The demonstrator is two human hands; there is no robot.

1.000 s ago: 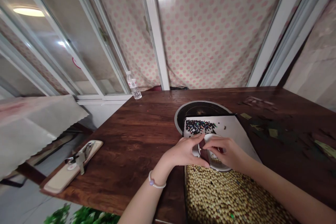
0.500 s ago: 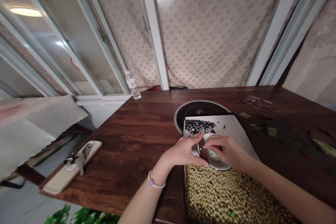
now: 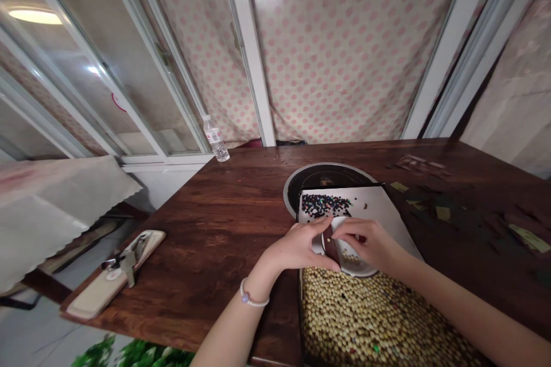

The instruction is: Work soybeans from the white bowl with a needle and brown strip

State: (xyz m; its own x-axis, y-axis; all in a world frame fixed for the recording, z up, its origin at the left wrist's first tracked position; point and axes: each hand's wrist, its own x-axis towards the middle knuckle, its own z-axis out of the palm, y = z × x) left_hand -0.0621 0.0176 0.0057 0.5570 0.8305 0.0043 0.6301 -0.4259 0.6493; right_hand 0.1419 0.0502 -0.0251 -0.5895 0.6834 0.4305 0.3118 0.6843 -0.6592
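l. hand (image 3: pixel 297 245), lower ctr, grips 1 brown strip (image 3: pixel 330 249) over 1 white dish (image 3: pixel 365 270); r. hand (image 3: pixel 365 241) pinched, contents unclear.

Bowl (image 3: pixel 360 269) partly hidden by right grip (image 3: pixel 368 242); anything pinched there too small to tell. Brown strip (image 3: pixel 330 251) partly covered by left grip (image 3: pixel 297 246). Beige beads (image 3: pixel 344 309), green leaves (image 3: pixel 144 354) cut off by bottom edge. Bottle (image 3: pixel 216 139) print unreadable.

On the dark brown wooden table (image 3: pixel 206 212), a black-edged white rectangular tray (image 3: pixel 385 212) partly covers a round black silver-rimmed disc (image 3: pixel 325 175). Round yellowish beads (image 3: pixel 365 315) fill the tray's near part, round dark beads (image 3: pixel 325 205) its far left; a round white bowl (image 3: pixel 364 271) sits between. Far left stands a clear plastic bottle (image 3: pixel 217 140), near left an oblong beige board (image 3: pixel 91 298).
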